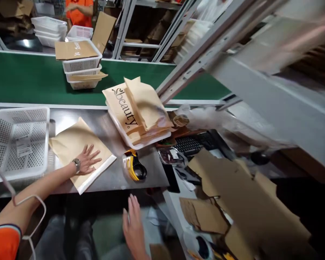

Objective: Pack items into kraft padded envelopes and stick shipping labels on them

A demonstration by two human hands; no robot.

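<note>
My left hand [88, 161] lies flat with fingers spread on a tan padded envelope [78, 139] on the metal table. A white strip runs along the envelope's near right edge. Below the table's front edge, my right hand [134, 225] hangs in the air, fingers stretched out and nothing in it. Between the hands, further up the table, stands a yellow and black tape dispenser [136, 168]. Behind it, a white basket [136, 146] holds several padded envelopes [123, 108], one printed "beauty".
An empty-looking white basket [32, 162] with a label inside stands at left. A green conveyor belt [24, 77] behind carries stacked baskets [82, 65]. On the right are a keyboard [190, 143] and cardboard pieces [232, 187]. A person in orange [81, 14] stands beyond.
</note>
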